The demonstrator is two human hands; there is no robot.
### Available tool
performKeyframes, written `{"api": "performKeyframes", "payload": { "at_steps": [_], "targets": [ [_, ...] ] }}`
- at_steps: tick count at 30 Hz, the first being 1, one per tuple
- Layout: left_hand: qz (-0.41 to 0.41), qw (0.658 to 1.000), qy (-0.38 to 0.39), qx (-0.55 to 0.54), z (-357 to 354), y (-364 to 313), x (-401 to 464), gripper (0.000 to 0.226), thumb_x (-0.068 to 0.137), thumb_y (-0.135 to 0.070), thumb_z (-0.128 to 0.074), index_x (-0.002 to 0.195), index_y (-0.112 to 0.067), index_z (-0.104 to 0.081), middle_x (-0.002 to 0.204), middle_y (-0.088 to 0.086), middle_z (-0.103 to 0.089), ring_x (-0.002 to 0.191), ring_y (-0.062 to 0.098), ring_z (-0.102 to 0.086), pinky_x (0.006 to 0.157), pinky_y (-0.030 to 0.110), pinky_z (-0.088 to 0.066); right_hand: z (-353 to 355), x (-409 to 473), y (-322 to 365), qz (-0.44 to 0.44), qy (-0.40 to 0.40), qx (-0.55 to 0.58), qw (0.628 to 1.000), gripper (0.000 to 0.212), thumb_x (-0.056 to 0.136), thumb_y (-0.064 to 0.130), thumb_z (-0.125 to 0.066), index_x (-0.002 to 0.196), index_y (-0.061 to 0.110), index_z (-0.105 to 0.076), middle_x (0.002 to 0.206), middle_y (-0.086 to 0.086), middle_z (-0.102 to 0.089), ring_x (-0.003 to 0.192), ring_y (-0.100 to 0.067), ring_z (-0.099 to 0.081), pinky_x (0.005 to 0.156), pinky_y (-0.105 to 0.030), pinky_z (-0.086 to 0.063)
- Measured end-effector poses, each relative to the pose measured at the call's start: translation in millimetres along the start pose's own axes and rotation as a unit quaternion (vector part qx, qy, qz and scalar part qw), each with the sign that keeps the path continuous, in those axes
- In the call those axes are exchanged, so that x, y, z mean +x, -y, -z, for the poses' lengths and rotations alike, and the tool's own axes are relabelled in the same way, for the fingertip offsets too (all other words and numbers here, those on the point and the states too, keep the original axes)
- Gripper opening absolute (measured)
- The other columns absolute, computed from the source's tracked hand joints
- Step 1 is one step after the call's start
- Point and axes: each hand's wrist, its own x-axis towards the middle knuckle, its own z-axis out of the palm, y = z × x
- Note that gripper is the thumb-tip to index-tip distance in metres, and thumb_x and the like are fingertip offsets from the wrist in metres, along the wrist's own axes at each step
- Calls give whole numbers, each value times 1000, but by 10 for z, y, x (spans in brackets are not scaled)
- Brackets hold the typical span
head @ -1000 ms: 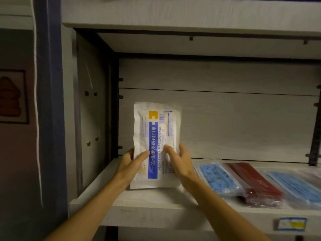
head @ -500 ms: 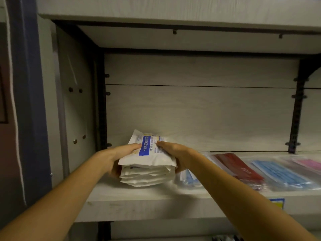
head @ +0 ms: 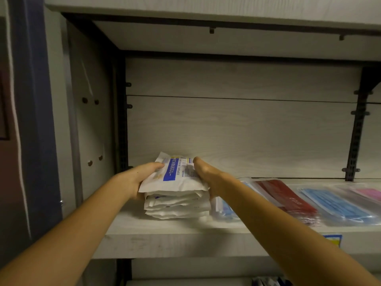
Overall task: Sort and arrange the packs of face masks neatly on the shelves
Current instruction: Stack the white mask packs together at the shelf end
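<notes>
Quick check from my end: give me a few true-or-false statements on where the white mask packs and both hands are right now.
1. The white packs lie stacked flat on the shelf. True.
2. Only the left hand touches the stack. False: the right hand holds its other side.
3. The red pack lies right of the stack. True.
4. The top pack has a green stripe. False: the stripe is blue.
</notes>
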Motion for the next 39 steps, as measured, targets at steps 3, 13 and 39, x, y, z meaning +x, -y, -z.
{"api": "performKeyframes", "payload": {
  "at_steps": [3,13,39],
  "targets": [
    [-6,1000,6,-16,-16,56,-29,32,92,-39,-56,100,-10,-66,88,12,-73,70,24,-70,67,36,-54,-8,39,-6,6,8,26,1000,65,94,56,-19,109,8,-59,104,-15,-68,98,-30,-64,97,-45,-48],
    [-15,1000,7,-20,-79,46,-30,31,93,-40,-53,98,-11,-64,72,10,-73,56,22,-70,45,28,-55,-5,-46,-42,12,21,52,998,54,100,50,-21,91,11,-58,81,-9,-67,71,-19,-63,62,-27,-51],
    [-13,998,-20,-54,520,55,-165,29,92,-41,-55,98,-14,-63,78,9,-73,66,23,-69,54,29,-55,-618,-83,184,26,50,56,997,53,100,49,-23,99,11,-59,84,-9,-67,73,-20,-64,65,-28,-52]
  ]
}}
